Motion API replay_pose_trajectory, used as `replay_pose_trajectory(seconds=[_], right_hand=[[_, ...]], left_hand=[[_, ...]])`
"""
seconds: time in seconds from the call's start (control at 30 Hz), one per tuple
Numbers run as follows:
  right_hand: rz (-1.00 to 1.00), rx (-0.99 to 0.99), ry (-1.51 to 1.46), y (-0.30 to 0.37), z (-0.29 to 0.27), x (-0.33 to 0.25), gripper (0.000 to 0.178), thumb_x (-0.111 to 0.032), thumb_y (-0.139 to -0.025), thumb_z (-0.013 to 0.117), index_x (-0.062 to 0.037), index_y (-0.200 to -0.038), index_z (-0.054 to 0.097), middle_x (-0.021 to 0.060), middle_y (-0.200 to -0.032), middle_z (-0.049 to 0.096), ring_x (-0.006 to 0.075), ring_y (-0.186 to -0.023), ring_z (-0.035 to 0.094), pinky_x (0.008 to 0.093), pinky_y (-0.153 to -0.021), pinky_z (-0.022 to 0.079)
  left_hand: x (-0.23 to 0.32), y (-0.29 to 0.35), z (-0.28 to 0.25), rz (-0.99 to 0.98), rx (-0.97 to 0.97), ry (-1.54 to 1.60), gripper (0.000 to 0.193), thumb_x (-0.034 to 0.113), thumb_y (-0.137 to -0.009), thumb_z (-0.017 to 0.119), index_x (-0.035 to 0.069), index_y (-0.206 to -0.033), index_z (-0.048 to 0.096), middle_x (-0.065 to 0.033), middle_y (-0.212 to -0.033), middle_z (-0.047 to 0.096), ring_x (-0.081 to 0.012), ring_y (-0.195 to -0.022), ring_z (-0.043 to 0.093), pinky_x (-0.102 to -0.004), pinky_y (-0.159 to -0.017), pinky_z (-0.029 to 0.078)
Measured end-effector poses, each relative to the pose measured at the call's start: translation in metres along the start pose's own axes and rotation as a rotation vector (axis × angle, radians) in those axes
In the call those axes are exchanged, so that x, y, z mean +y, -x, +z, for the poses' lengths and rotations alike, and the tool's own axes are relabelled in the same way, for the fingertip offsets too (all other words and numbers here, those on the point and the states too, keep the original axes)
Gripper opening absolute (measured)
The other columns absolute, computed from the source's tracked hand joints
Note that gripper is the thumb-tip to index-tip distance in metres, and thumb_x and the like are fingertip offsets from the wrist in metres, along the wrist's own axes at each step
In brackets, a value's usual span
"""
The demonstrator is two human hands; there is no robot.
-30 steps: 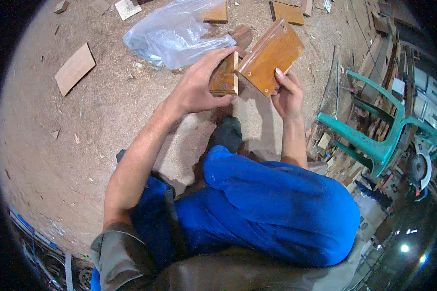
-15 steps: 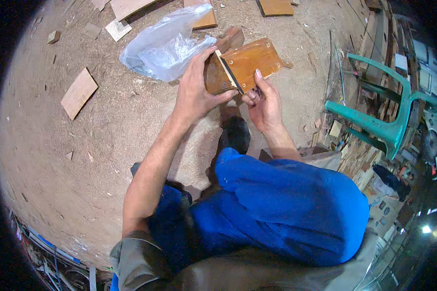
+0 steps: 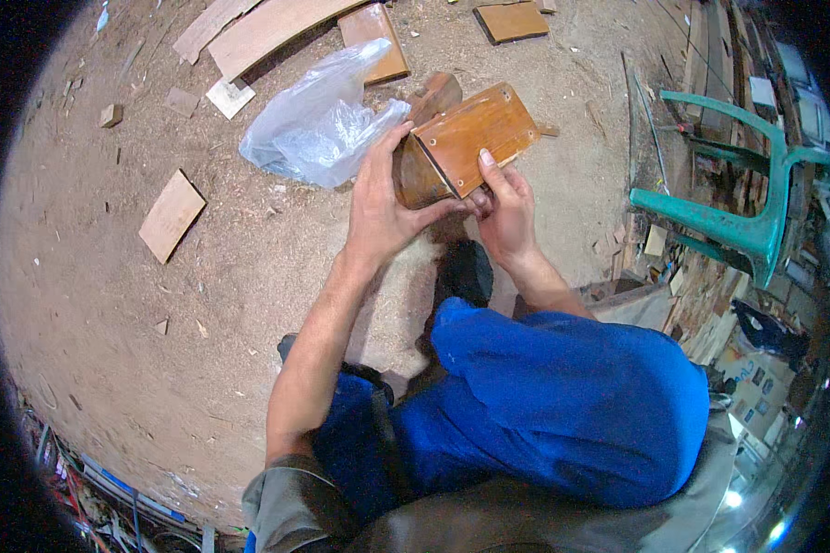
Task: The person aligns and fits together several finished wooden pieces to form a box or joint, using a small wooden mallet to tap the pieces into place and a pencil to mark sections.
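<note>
Wooden piece [image 3: 461,147]: an orange-brown varnished assembly made of a flat rectangular board joined at an edge to a darker block-like part, with small dark dots at the board's corners. Held in the air above the sawdust floor [image 3: 157,350], in front of the person's knees, tilted so the board's broad face looks up and to the right.

Left hand [image 3: 383,207]: closed around the darker left part of the piece, thumb across its lower face, fingers wrapped over the far side.

Right hand [image 3: 505,207]: gripping the lower right corner of the board, one finger stretched up along its face, thumb tucked beneath near the left thumb. The two hands touch or nearly touch at the bottom of the piece.

Clear plastic bag [image 3: 318,124]: crumpled, lying on the floor just left of the piece, partly behind the left hand's fingers.

Brown wood block [image 3: 436,92]: on the floor just beyond the held piece.

Loose offcuts: a pale rectangular board [image 3: 171,214] well to the left; a long curved plank [image 3: 267,28] at the top; two orange-brown panels [image 3: 512,18] further up.

Green plastic chair [image 3: 738,189]: at the right, well apart from the hands.

Blue trousers [image 3: 563,405]: on the person's bent legs, below the hands.
</note>
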State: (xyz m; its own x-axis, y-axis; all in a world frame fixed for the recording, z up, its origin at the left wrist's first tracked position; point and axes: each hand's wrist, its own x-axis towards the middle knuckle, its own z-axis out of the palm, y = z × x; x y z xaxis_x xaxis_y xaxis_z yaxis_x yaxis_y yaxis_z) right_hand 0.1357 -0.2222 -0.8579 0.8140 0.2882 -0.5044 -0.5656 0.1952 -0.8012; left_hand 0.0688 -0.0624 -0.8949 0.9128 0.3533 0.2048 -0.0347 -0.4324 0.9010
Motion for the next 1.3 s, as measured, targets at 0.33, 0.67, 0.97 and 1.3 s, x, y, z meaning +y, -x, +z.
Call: replay_pose_trajectory(seconds=[0.33,0.67,0.97,1.3], right_hand=[[-0.012,0.061,0.013,0.003,0.002,0.004,0.020,-0.025,-0.105,0.059,-0.0074,-0.113,0.061,-0.0056,-0.078,0.053,0.0022,-0.059,0.039,0.0211,-0.052,0.033],[0.023,0.003,-0.043,-0.002,-0.004,-0.010,0.021,-0.026,-0.104,0.061,-0.0054,-0.110,0.060,-0.0037,-0.082,0.054,0.0034,-0.061,0.041,0.0215,-0.053,0.034],[0.123,-0.013,-0.061,0.004,-0.001,-0.034,0.018,-0.026,-0.102,0.063,-0.0086,-0.103,0.060,-0.0051,-0.077,0.053,0.0034,-0.060,0.041,0.0228,-0.053,0.034],[0.149,-0.077,-0.053,0.013,0.001,-0.030,0.024,-0.030,-0.101,0.065,-0.0080,-0.109,0.061,-0.0049,-0.080,0.055,0.0041,-0.059,0.042,0.0231,-0.054,0.035]], left_hand=[[-0.003,-0.002,-0.001,0.028,-0.054,0.015,0.113,0.021,-0.056,0.098,0.004,-0.151,0.040,-0.0179,-0.148,0.051,-0.0363,-0.135,0.052,-0.0447,-0.113,0.044],[-0.004,-0.008,-0.006,0.070,-0.124,0.015,0.109,0.020,-0.058,0.093,0.003,-0.152,0.041,-0.0234,-0.143,0.054,-0.0393,-0.133,0.054,-0.0455,-0.113,0.043],[0.004,-0.015,-0.029,-0.623,-0.327,0.954,0.069,0.052,-0.095,0.060,-0.001,-0.138,0.055,-0.0151,-0.109,0.071,-0.0244,-0.091,0.071,-0.0360,-0.083,0.059],[-0.031,-0.012,-0.012,-1.108,-0.196,1.493,0.065,0.064,-0.099,0.047,0.002,-0.107,0.063,-0.0125,-0.085,0.070,-0.0306,-0.076,0.073,-0.0516,-0.068,0.063]])
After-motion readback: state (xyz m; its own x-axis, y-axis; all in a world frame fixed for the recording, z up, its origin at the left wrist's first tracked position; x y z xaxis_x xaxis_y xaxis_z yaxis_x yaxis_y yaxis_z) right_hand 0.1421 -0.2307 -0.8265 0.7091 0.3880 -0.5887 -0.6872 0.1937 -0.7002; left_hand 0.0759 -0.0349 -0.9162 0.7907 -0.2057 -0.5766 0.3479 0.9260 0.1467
